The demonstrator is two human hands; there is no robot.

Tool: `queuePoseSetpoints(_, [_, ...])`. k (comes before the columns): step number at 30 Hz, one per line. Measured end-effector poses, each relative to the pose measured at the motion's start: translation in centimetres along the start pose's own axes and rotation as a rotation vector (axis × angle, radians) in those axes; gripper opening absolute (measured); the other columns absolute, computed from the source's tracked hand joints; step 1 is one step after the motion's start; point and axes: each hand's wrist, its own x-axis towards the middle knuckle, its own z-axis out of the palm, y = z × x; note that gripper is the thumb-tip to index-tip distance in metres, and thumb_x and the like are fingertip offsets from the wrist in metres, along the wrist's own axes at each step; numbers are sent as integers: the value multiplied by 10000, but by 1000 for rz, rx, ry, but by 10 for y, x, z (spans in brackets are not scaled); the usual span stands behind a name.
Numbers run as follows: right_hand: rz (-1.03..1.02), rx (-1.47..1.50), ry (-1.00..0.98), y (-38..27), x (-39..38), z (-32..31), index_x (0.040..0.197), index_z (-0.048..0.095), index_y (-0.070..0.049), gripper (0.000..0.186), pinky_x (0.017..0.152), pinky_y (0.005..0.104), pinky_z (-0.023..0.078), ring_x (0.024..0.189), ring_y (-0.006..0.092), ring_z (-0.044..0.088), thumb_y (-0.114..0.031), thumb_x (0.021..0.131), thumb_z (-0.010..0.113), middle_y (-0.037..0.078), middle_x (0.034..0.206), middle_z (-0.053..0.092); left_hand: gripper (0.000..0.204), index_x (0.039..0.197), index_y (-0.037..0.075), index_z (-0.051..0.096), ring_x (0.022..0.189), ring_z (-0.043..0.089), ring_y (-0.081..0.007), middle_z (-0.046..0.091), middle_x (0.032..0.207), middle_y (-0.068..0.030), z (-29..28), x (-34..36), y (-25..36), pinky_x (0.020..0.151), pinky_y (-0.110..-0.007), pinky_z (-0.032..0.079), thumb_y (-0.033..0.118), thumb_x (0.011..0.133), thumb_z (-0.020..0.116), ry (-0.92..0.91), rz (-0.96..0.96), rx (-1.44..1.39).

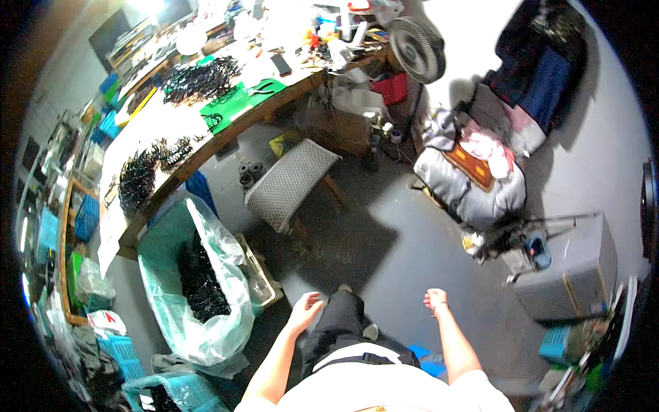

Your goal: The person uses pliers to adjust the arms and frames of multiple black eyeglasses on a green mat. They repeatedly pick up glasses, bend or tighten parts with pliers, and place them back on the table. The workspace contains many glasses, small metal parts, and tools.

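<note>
My left hand [305, 314] hangs in the air in front of my body, touching nothing, its fingers loosely apart. Farther right, my right hand [435, 301] is also raised and free of any object; its fingers are curled in. Nearest the left hand is a cream plastic crate [264, 275], beside a large bin lined with clear greenish plastic [154, 257]. Black glossy pieces [202, 285] are heaped inside the liner.
A long workbench [233, 134] runs along the left, bearing black bundles [199, 79], a green mat [240, 103] and pliers [261, 89]. By it stands a woven grey chair [292, 182]. A fan [417, 51], a clothes-covered seat [473, 185] and a grey box [570, 271] are at right.
</note>
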Motion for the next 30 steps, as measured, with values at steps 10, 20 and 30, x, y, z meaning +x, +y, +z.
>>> queuePoseSetpoints(10, [-432, -684, -656, -330, 144, 178, 967, 566, -34, 223, 522, 255, 469, 596, 135, 585, -183, 805, 530, 61, 768, 603, 148, 858, 46, 556, 508, 490, -92, 531, 672, -24, -57, 287, 54, 402, -231, 376, 168, 774, 562, 496, -489, -355])
queuePoseSetpoints(20, [-338, -690, -562, -563, 295, 284, 859, 568, -21, 143, 506, 241, 472, 533, 105, 543, -144, 807, 518, 38, 706, 583, 336, 1078, 7, 477, 638, 528, -105, 555, 806, -54, -102, 520, 96, 522, -241, 421, 168, 798, 569, 615, -165, -138])
queuePoseSetpoints(30, [-481, -772, -804, -808, 402, 412, 940, 548, -12, 185, 523, 241, 468, 569, 112, 558, -150, 823, 508, 71, 735, 592, 186, 1009, 92, 505, 617, 566, -181, 570, 797, -57, -68, 600, 138, 474, -350, 463, 162, 837, 505, 840, -938, -971])
